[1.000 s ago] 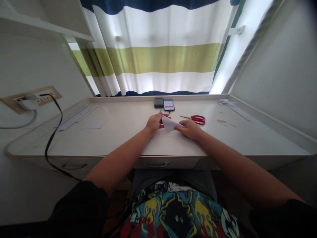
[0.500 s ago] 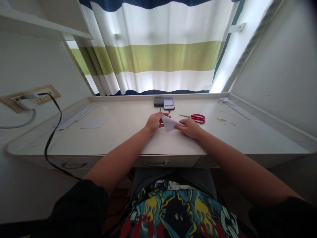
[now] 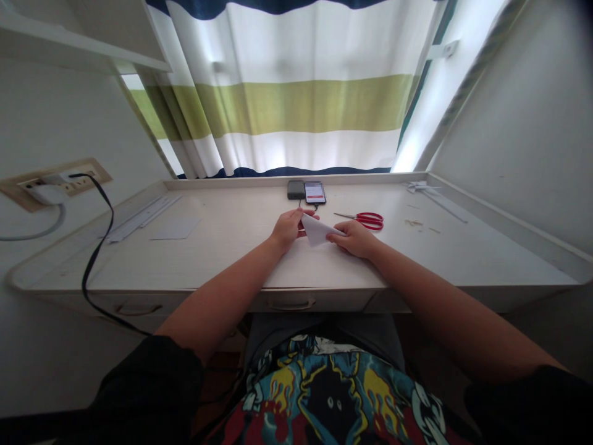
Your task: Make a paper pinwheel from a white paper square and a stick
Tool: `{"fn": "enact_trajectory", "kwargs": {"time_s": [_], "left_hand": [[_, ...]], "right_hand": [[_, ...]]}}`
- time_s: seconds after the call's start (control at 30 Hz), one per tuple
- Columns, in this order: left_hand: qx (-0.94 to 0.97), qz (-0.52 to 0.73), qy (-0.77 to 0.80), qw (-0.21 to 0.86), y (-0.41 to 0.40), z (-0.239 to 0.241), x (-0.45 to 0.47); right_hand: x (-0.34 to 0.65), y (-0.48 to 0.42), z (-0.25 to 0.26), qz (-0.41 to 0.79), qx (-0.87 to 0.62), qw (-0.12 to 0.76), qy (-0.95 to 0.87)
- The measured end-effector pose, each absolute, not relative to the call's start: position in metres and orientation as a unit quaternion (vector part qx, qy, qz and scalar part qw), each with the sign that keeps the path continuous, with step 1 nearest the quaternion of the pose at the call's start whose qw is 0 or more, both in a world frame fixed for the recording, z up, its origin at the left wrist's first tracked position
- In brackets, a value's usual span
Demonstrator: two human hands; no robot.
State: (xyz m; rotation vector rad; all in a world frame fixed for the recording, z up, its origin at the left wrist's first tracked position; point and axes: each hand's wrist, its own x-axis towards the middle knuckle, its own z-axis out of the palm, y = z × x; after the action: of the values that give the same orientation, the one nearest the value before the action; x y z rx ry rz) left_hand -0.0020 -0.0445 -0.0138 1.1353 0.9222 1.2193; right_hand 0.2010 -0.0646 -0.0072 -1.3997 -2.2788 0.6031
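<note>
Head view, centre of frame: my left hand point(image 3: 286, 227) pinches the near corner of the folded white paper point(image 3: 319, 230), while my right hand point(image 3: 356, 238) presses its other end flat on the table point(image 3: 222, 247). I'd keep edges aligned (red scissors point(image 3: 365, 218) lie just beyond) and crease firmly.

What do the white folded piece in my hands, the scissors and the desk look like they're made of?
Folded piece: thin matte white paper, going by its sharp crease and pointed corner; both hands grip it. Scissors: glossy red handles, probably plastic, with thin grey blades that look like metal. Desk: pale, matte surface with faint grain lines, so likely wood or wood-look laminate; the picture cannot settle which.
</note>
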Motion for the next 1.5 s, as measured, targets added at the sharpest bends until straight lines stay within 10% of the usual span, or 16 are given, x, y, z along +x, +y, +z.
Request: {"fn": "enact_trajectory", "kwargs": {"time_s": [1.5], "left_hand": [[0.456,0.547,0.394,0.581,-0.044,-0.009,-0.018]], "right_hand": [[0.205,-0.062,-0.011,0.231,-0.480,0.198,-0.823]]}}
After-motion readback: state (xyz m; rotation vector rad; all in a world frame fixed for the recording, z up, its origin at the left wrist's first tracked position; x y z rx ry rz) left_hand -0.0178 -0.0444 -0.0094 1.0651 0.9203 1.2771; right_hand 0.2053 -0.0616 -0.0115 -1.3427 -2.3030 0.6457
